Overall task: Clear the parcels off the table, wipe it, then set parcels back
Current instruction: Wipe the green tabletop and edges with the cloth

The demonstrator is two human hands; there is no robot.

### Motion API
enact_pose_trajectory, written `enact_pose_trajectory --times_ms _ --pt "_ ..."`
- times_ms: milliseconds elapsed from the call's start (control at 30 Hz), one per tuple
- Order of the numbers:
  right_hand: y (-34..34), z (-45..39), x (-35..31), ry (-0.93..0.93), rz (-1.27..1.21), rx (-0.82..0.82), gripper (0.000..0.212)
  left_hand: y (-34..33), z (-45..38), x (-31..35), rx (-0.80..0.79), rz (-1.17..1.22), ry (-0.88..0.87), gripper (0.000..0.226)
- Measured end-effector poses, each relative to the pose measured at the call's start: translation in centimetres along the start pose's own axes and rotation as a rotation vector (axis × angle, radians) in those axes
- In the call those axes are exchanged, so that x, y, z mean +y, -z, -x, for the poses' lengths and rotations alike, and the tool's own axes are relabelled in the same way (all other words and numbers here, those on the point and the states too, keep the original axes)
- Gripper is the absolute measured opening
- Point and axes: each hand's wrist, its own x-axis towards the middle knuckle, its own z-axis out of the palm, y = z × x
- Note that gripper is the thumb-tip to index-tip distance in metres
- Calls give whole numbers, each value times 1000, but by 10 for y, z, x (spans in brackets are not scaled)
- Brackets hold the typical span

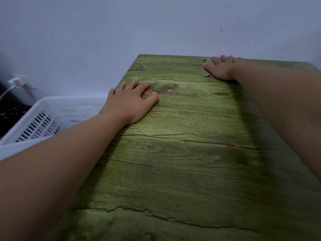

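Note:
The green wood-grain table [182, 162] fills the view and carries no parcels. My left hand [132, 100] lies flat near the table's left edge with its fingers spread. My right hand [220, 68] is stretched to the far right of the tabletop and presses flat on a brownish cloth [206, 71]. Only the cloth's left edge shows from under the palm. No parcel is in view.
A white slotted plastic basket [43, 119] stands left of the table, below its top. A pale wall [156, 23] runs behind the table's far edge. A white plug with a cable [16, 83] sits at the far left. Reddish worn spots [156, 92] mark the tabletop.

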Motion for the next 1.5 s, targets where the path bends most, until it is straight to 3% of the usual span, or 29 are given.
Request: enact_pose_trajectory --times_ms 200,467,733,933,1167,1500 --pt "0 33 -15 -32 -24 -5 89 0 0 -1 -2 2 0 66" --pt "-3 72 -63 -31 -16 -7 86 2 2 1 9 -1 -7 65" --pt "-2 85 -137 109 -110 -78 79 -1 0 0 37 -11 -18 60" --pt "-5 105 -151 215 -78 -99 81 -2 0 -2 100 23 -6 53" --pt "-4 137 -96 221 -97 -103 77 5 6 2 119 71 -13 52" --pt "-5 189 102 -244 -116 -135 78 12 15 4 133 114 -113 50"
